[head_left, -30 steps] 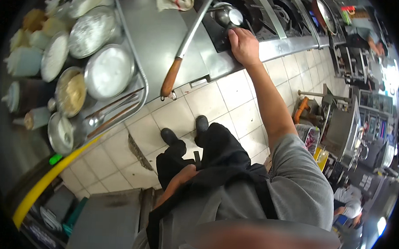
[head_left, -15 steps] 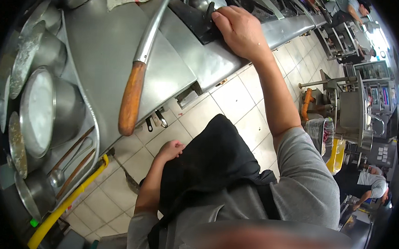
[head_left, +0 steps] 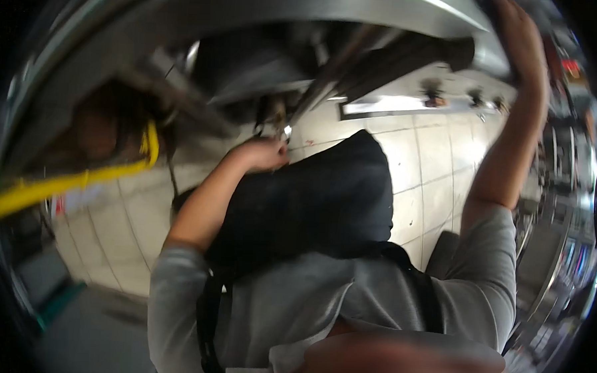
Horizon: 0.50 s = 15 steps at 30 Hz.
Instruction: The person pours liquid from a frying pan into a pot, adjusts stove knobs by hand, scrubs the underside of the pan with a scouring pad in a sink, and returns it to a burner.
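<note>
My left hand [head_left: 265, 154] is low under the front edge of a steel counter [head_left: 253, 3]. Its fingers are curled closed beside a small shiny metal fitting [head_left: 287, 130]; whether they grip it is hidden. A black handle-like part [head_left: 261, 115] hangs just behind that fitting. High at the right, my right arm stretches up, and my right hand [head_left: 520, 37] rests at or near the far end of the counter edge. Motion blur and the picture's rim hide its fingers.
Under the counter run dark pipes [head_left: 397, 67]. Several knob-like fittings [head_left: 432, 92] line a pale strip to the right. A yellow pipe or hose [head_left: 85, 178] crosses at the left above a tiled floor [head_left: 119, 245]. Shelving [head_left: 563, 158] stands far right.
My view has dropped and tilted under the counter; its top and the pots have left view. My left hand has moved up to the metal fitting. My right arm now reaches further right.
</note>
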{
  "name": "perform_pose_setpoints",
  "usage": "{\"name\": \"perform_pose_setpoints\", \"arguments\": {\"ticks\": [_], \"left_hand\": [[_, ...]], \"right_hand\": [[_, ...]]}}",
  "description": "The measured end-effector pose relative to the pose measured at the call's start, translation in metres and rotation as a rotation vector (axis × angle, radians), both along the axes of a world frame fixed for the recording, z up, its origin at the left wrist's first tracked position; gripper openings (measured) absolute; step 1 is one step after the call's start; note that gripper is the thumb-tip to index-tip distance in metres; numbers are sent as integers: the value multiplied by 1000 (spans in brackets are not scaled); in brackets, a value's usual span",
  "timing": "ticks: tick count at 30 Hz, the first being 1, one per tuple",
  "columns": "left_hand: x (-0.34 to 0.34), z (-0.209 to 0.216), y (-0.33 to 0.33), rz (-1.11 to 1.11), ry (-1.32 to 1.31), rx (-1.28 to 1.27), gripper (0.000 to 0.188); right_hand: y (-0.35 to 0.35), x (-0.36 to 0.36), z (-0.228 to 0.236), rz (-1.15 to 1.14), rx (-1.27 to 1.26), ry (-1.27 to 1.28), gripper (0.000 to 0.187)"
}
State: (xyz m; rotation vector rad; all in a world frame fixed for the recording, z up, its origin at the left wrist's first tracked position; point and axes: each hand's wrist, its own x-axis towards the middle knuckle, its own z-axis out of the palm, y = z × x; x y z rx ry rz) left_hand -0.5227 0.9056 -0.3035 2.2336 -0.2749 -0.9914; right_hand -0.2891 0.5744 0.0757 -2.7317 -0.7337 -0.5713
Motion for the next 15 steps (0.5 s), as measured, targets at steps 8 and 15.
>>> {"name": "perform_pose_setpoints", "arguments": {"ticks": [8,15], "left_hand": [[-58,96,102,838,-408,57,35],[-61,10,167,1101,-968,730,76]], "right_hand": [[-34,42,-6,-19,5,-45,48],[-33,55,4,-23,-19,9,54]]}}
